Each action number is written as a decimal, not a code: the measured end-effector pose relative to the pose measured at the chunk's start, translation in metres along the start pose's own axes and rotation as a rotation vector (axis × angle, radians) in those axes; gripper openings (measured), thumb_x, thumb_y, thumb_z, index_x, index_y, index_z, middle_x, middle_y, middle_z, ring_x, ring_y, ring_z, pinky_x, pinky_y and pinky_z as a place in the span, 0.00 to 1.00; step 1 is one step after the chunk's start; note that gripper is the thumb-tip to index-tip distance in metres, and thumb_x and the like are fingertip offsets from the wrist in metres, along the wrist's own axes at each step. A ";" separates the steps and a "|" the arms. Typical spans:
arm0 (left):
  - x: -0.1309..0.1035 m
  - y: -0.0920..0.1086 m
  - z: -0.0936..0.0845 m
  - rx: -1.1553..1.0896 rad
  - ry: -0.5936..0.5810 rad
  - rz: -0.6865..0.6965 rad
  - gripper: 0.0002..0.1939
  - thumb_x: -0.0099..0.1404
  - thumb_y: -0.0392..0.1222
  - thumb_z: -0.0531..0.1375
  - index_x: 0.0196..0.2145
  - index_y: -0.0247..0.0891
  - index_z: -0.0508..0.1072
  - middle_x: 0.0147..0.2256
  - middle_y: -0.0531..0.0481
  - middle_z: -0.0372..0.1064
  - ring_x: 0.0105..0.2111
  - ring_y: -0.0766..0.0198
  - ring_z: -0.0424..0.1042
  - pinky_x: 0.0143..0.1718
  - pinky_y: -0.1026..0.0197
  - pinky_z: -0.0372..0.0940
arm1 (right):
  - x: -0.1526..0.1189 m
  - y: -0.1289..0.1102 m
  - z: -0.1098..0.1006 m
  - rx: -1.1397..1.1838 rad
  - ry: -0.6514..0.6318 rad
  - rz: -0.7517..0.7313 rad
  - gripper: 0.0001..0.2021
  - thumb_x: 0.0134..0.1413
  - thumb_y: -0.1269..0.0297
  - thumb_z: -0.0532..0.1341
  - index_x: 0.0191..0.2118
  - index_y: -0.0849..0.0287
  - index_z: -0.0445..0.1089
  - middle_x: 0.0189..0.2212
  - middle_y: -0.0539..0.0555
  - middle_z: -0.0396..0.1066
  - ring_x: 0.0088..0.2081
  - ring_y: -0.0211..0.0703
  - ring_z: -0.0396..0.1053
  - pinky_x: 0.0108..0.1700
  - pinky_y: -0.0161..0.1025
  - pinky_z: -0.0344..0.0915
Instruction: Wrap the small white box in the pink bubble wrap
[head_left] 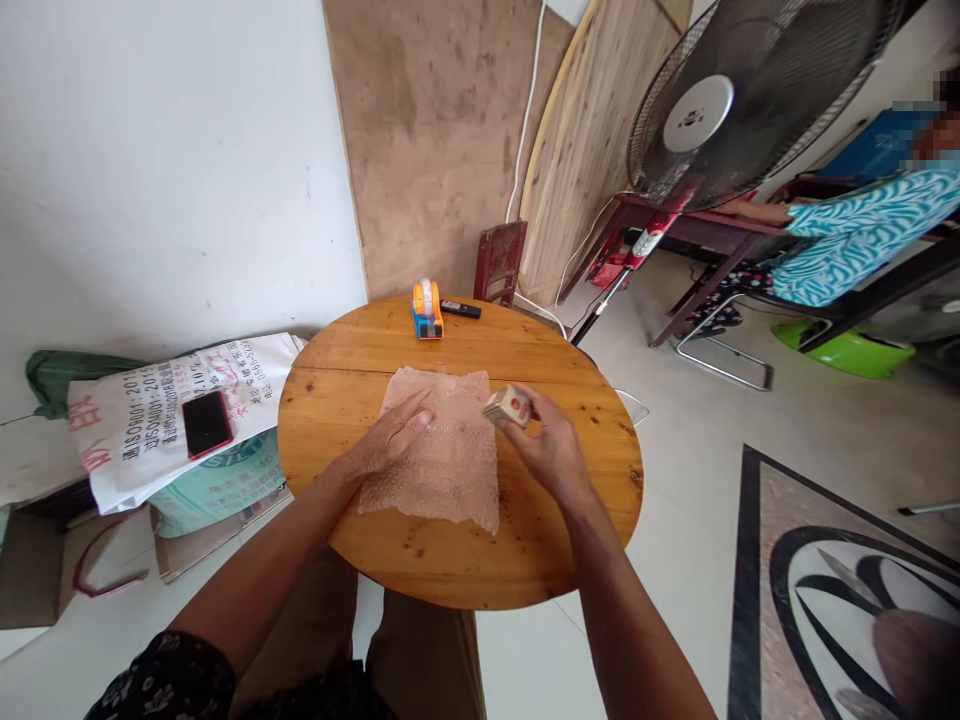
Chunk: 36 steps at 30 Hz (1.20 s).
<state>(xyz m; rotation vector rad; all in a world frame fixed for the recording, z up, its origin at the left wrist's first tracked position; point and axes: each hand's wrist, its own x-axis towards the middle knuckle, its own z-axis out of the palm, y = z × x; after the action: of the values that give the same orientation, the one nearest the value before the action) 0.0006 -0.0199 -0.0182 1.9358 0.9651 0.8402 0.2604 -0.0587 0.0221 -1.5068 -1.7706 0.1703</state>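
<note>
A sheet of pinkish bubble wrap [457, 460] lies flat on the round wooden table [592, 430]. My left hand [394, 435] rests on the upper left part of the sheet with its fingers stretched out. Between the thumb and fingers of my right hand [551, 440] is a small light-coloured box [508, 406] with a red mark, held just past the sheet's right edge. Toward the far edge of the table stands an orange and blue tape dispenser [427, 312], with a black object [460, 309] beside it.
A standing fan [697, 115] rises beyond the table at the right. A red-brown chair [500, 260] is behind the table. White sacks with a phone [208, 424] on them are at the left. A person in a patterned blue top [877, 225] sits at the far right.
</note>
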 end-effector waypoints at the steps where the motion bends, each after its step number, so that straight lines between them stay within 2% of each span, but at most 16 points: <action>1: 0.000 -0.001 0.001 -0.005 -0.009 0.011 0.33 0.72 0.55 0.48 0.68 0.36 0.53 0.56 0.39 0.70 0.59 0.51 0.66 0.63 0.44 0.56 | 0.001 0.011 -0.005 -0.061 0.041 0.045 0.25 0.52 0.63 0.62 0.57 0.59 0.68 0.52 0.62 0.73 0.51 0.55 0.71 0.55 0.52 0.66; 2: 0.001 -0.003 0.002 -0.015 -0.017 0.020 0.33 0.71 0.54 0.51 0.68 0.36 0.52 0.56 0.38 0.70 0.58 0.51 0.67 0.62 0.45 0.59 | 0.001 0.023 -0.009 -0.124 0.050 0.094 0.25 0.51 0.64 0.61 0.57 0.61 0.68 0.52 0.63 0.73 0.52 0.57 0.70 0.55 0.54 0.66; 5: 0.003 -0.010 0.006 0.005 -0.024 0.030 0.40 0.65 0.49 0.59 0.68 0.34 0.50 0.57 0.34 0.68 0.58 0.49 0.68 0.59 0.45 0.61 | -0.001 0.049 -0.014 -0.267 -0.039 0.181 0.25 0.48 0.67 0.61 0.55 0.62 0.69 0.50 0.65 0.74 0.51 0.60 0.70 0.55 0.58 0.66; 7: 0.003 -0.012 0.008 0.082 -0.015 0.041 0.42 0.61 0.46 0.61 0.68 0.33 0.51 0.58 0.34 0.68 0.58 0.47 0.67 0.61 0.43 0.59 | -0.006 0.052 -0.013 -0.324 0.013 0.166 0.24 0.48 0.66 0.62 0.54 0.62 0.70 0.53 0.66 0.72 0.53 0.63 0.69 0.56 0.61 0.64; 9: 0.003 -0.013 0.009 0.155 -0.013 0.064 0.42 0.59 0.44 0.62 0.68 0.34 0.53 0.58 0.35 0.67 0.59 0.47 0.65 0.63 0.43 0.56 | -0.011 0.041 -0.011 -0.311 0.127 0.105 0.20 0.51 0.63 0.61 0.51 0.61 0.72 0.53 0.66 0.72 0.54 0.62 0.68 0.56 0.61 0.64; 11: 0.003 -0.012 0.009 0.202 -0.019 0.083 0.41 0.58 0.42 0.62 0.67 0.34 0.54 0.58 0.36 0.67 0.59 0.48 0.65 0.63 0.43 0.56 | -0.015 0.020 -0.005 -0.188 0.136 -0.012 0.14 0.58 0.63 0.58 0.48 0.58 0.73 0.47 0.61 0.75 0.49 0.55 0.72 0.53 0.54 0.68; 13: 0.003 -0.012 0.010 0.245 -0.027 0.099 0.41 0.58 0.42 0.62 0.67 0.34 0.55 0.58 0.36 0.67 0.59 0.47 0.65 0.63 0.42 0.56 | -0.019 -0.004 0.007 -0.014 -0.004 -0.149 0.11 0.61 0.65 0.56 0.46 0.55 0.74 0.41 0.57 0.77 0.43 0.48 0.74 0.48 0.46 0.71; 16: 0.003 -0.012 0.010 0.305 -0.031 0.127 0.41 0.58 0.42 0.63 0.66 0.33 0.55 0.59 0.35 0.66 0.60 0.46 0.64 0.63 0.41 0.57 | -0.015 -0.027 0.033 -0.003 -0.235 -0.343 0.15 0.56 0.75 0.55 0.45 0.55 0.74 0.44 0.56 0.77 0.47 0.46 0.73 0.51 0.44 0.70; 19: 0.004 -0.011 0.010 0.352 -0.050 0.149 0.40 0.57 0.41 0.63 0.65 0.34 0.57 0.60 0.36 0.64 0.61 0.46 0.63 0.63 0.42 0.56 | 0.000 -0.028 0.056 -0.199 -0.334 -0.305 0.20 0.52 0.80 0.54 0.49 0.61 0.73 0.49 0.61 0.75 0.52 0.50 0.71 0.55 0.47 0.67; 23: 0.003 -0.008 0.009 0.424 -0.106 0.150 0.36 0.59 0.41 0.62 0.63 0.33 0.60 0.61 0.35 0.62 0.62 0.46 0.61 0.64 0.43 0.55 | 0.018 -0.012 0.069 -0.404 -0.364 -0.209 0.17 0.60 0.72 0.54 0.52 0.62 0.71 0.54 0.63 0.72 0.55 0.55 0.67 0.56 0.52 0.65; 27: 0.002 0.005 0.004 0.527 -0.194 0.164 0.30 0.62 0.43 0.60 0.60 0.32 0.63 0.61 0.35 0.61 0.62 0.47 0.60 0.64 0.45 0.56 | 0.017 0.000 0.073 -0.403 -0.338 -0.185 0.18 0.64 0.66 0.52 0.56 0.62 0.69 0.59 0.63 0.68 0.59 0.56 0.64 0.57 0.53 0.63; 31: 0.008 0.021 -0.004 0.673 -0.259 0.143 0.29 0.62 0.44 0.60 0.59 0.32 0.64 0.60 0.35 0.63 0.62 0.44 0.60 0.63 0.44 0.56 | 0.013 0.003 0.075 -0.398 -0.336 -0.172 0.19 0.65 0.65 0.52 0.57 0.62 0.68 0.59 0.63 0.68 0.59 0.55 0.64 0.58 0.53 0.62; 33: 0.013 0.020 -0.008 0.720 -0.265 0.133 0.29 0.62 0.46 0.60 0.59 0.32 0.64 0.60 0.35 0.62 0.62 0.43 0.59 0.63 0.43 0.54 | 0.014 0.003 0.075 -0.403 -0.341 -0.161 0.19 0.65 0.65 0.51 0.57 0.61 0.68 0.60 0.62 0.68 0.60 0.55 0.64 0.58 0.52 0.61; 36: 0.018 0.006 -0.012 0.730 -0.255 0.117 0.34 0.62 0.52 0.60 0.61 0.31 0.63 0.63 0.34 0.58 0.64 0.43 0.56 0.65 0.44 0.51 | 0.016 0.004 0.075 -0.414 -0.335 -0.144 0.20 0.65 0.64 0.51 0.58 0.61 0.68 0.60 0.62 0.67 0.61 0.55 0.63 0.59 0.53 0.59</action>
<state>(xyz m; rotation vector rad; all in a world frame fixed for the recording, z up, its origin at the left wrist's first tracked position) 0.0015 -0.0024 -0.0040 2.6573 1.1000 0.2886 0.2168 -0.0153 -0.0232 -1.7011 -2.2809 -0.0228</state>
